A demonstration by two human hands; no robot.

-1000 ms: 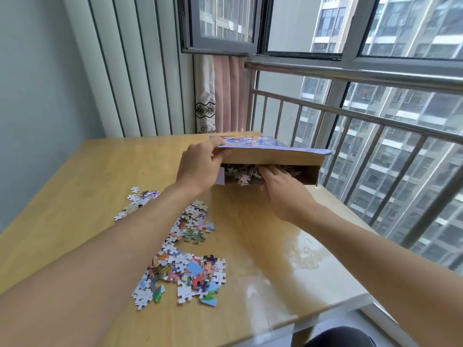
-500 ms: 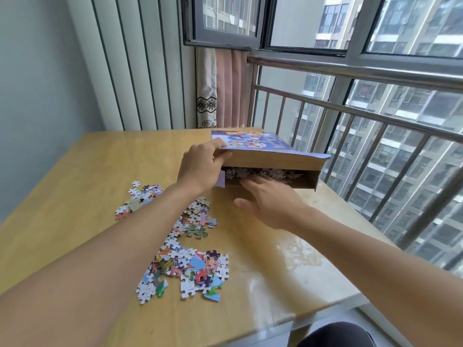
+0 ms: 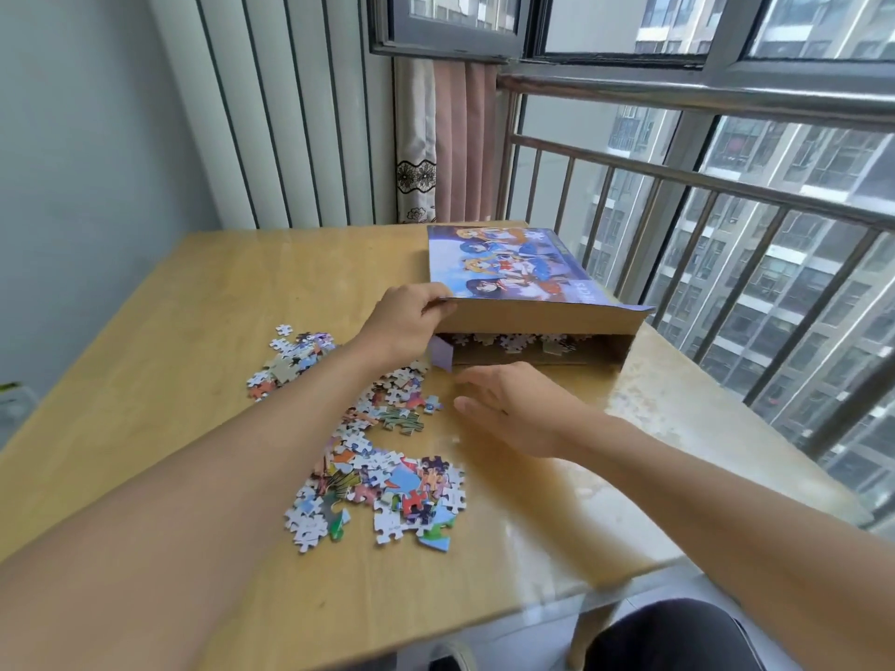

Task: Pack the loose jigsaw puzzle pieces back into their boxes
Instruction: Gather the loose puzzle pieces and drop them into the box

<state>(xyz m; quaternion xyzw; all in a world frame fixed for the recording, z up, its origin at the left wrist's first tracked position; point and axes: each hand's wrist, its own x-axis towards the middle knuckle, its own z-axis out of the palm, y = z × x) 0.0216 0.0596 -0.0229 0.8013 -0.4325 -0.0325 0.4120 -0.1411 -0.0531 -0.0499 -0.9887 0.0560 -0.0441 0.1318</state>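
A flat puzzle box point(image 3: 513, 268) with a cartoon picture on top lies at the table's far right, its near end flap lifted. Inside the opening I see several white-backed pieces point(image 3: 508, 342). My left hand point(image 3: 404, 322) grips the lifted flap at its left corner. My right hand point(image 3: 513, 411) hovers empty, fingers spread, just in front of the opening and right of the loose pieces. A big pile of loose pieces point(image 3: 387, 481) lies under my left forearm. A smaller pile point(image 3: 290, 360) sits further left.
The wooden table point(image 3: 145, 380) ends close to a metal railing point(image 3: 726, 186) and windows on the right. A curtain point(image 3: 445, 142) hangs behind the box. My dark-clad knee point(image 3: 678, 636) shows below the table's near edge.
My right hand has come out of the box opening and drawn back toward me and the loose pieces, now empty. My left hand has kept hold of the flap.
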